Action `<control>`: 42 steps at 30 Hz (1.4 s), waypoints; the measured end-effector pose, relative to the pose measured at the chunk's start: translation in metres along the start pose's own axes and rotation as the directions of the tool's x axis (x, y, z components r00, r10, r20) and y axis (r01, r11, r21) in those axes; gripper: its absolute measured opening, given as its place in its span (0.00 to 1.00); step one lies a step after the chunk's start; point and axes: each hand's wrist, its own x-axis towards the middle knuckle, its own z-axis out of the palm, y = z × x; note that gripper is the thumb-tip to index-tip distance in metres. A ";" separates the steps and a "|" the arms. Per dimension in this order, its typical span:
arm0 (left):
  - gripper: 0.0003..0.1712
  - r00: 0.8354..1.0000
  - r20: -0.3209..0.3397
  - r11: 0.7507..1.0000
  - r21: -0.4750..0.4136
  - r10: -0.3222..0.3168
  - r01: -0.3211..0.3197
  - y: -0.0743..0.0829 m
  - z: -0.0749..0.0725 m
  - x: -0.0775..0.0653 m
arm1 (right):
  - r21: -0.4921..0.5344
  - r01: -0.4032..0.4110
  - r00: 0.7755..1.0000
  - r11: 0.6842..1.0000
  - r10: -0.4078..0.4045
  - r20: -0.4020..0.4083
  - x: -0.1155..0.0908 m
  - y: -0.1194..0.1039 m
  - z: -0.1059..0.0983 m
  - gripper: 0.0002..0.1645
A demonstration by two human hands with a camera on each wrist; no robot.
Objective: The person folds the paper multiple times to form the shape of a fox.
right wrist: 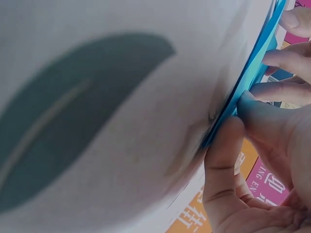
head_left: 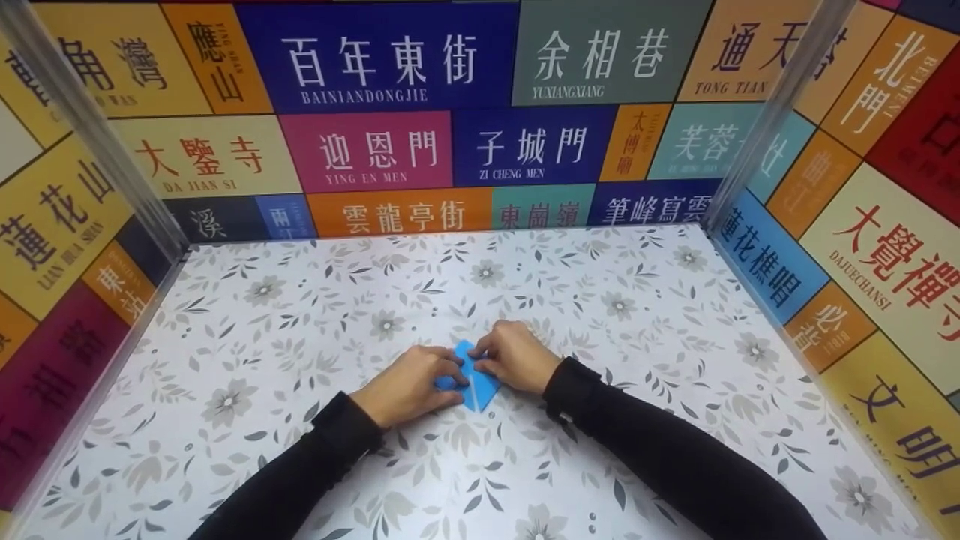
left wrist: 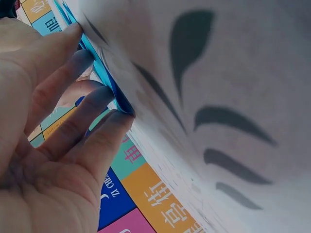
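Note:
A small piece of folded blue paper (head_left: 485, 388) lies on the patterned tabletop between my hands, a pale seam running down its front part. My left hand (head_left: 412, 381) presses its left side with extended fingers; in the left wrist view the fingertips rest along the thin blue paper (left wrist: 100, 65). At the far tip, my right hand (head_left: 523, 358) pinches the paper between thumb and curled index finger. The right wrist view shows these digits close together at one end of the blue paper (right wrist: 252, 65). The hands partly cover the paper.
The white table (head_left: 315, 322) carries a printed pattern of grey flowers and leaves. Colourful panels with Chinese lettering (head_left: 375, 150) stand behind it and along both sides. Clear upright strips (head_left: 154, 187) mark the back corners. Black sleeves (head_left: 660, 435) cover both forearms.

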 end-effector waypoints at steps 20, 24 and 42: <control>0.17 0.998 0.046 0.993 0.108 0.051 -0.056 -0.002 -0.002 -0.005 | 0.015 -0.033 0.999 0.999 0.033 0.022 0.009 0.002 0.001 0.09; 0.21 0.994 0.075 0.986 0.141 0.083 -0.093 -0.002 -0.002 -0.006 | 0.018 -0.069 0.997 0.997 0.068 0.025 0.011 0.002 0.002 0.08; 0.19 0.991 0.130 0.990 0.141 0.009 -0.028 0.004 -0.004 -0.008 | 0.035 -0.139 0.990 0.990 0.137 0.042 0.035 0.001 0.001 0.05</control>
